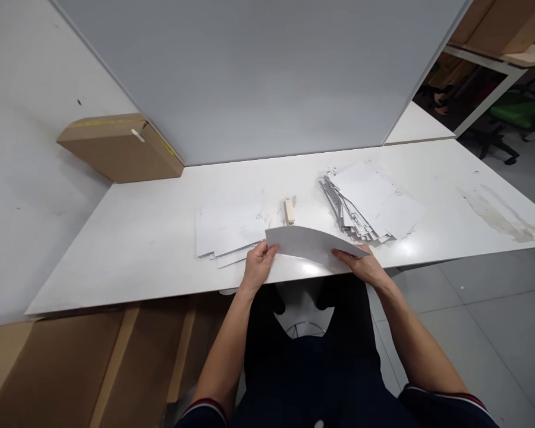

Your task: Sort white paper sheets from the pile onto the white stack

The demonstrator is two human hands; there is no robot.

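Observation:
My left hand (259, 263) pinches the left end of a white sheet of paper (310, 242). My right hand (361, 264) grips its right end, thumb on top. Held above the table's front edge, the paper bows upward in the middle; whether it is one sheet or several I cannot tell. Just beyond it lies a cream-coloured stapler (289, 210). To the left rests a small stack of white papers (232, 229), slightly fanned. On the right is a thicker, untidy pile of papers (368, 199), its edges spread out.
The white table (156, 238) meets a grey upright panel (267, 77) at the back. A cardboard box (125, 148) leans at the back left corner. More cardboard boxes (84, 368) stand below the table's left front. A green chair (515, 110) is at the far right.

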